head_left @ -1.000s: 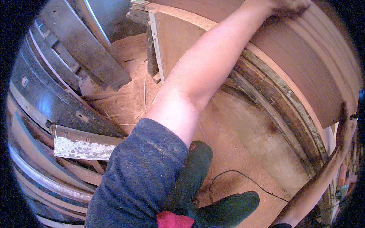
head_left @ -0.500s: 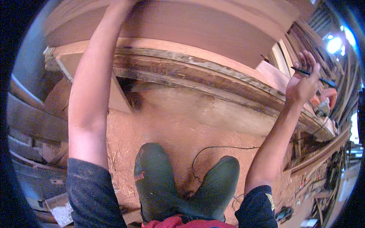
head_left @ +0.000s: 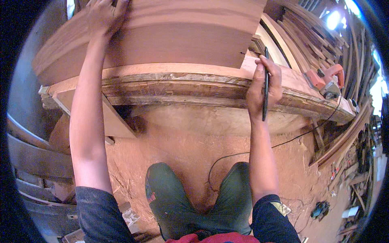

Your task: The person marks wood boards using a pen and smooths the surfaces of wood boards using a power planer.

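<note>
A wide brown wooden board (head_left: 174,44) lies on the workbench. My left hand (head_left: 104,17) rests on its left part, fingers apart, with some fingertips cut off by the top edge of the picture. Just off the board's right end, my right hand (head_left: 264,87) is closed around a slim black pen (head_left: 266,91), which stands nearly upright between thumb and fingers. A short dark mark shows on the board close to its right end.
An orange-red power tool (head_left: 324,81) sits on the bench's right end, its black cord (head_left: 235,154) trailing over the dusty floor. Long timber strips (head_left: 302,36) are stacked behind it. The worn bench edge (head_left: 174,87) runs across in front of my knees.
My right hand has come left and down from above the bench's right side to the board's end, pen still held. My left hand stays on the board. The whole view has shifted.
</note>
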{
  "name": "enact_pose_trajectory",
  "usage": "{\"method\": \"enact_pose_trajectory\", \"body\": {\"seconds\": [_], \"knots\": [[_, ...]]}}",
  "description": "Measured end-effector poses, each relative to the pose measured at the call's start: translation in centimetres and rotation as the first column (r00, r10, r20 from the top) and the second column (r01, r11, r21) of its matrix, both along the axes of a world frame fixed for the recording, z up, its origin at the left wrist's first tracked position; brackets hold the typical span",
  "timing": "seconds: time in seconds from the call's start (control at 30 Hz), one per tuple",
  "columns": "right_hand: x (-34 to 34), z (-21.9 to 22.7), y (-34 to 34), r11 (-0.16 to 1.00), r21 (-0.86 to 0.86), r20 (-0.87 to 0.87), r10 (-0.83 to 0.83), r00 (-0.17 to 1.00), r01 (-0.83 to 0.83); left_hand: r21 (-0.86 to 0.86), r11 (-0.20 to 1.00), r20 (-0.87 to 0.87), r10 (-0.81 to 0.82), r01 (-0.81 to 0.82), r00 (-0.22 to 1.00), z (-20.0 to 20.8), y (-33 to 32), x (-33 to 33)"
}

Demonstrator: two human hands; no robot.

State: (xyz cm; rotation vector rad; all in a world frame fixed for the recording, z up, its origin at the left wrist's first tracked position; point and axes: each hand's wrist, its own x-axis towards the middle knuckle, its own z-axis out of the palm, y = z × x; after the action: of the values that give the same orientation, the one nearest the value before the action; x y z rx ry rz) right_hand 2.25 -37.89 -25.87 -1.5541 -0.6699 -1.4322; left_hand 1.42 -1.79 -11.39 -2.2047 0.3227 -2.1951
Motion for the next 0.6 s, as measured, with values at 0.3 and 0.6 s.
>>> {"method": "enact_pose_trajectory", "body": {"seconds": [0.3, 0.6], "knots": [[0.9, -1.2, -0.5, 0.998, 0.056, -0.023, -0.005, 1.0, 0.006, 0.01, 1.0, -0.023, 0.024, -0.024, 0.999, 0.3, -0.2, -0.3], [0.0, 1.2, 1.0, 0.999, 0.024, 0.05, -0.034, 0.998, 0.033, -0.013, 1.0, -0.035, -0.002, 0.002, 0.999, 0.2, 1.2, 0.7]]}}
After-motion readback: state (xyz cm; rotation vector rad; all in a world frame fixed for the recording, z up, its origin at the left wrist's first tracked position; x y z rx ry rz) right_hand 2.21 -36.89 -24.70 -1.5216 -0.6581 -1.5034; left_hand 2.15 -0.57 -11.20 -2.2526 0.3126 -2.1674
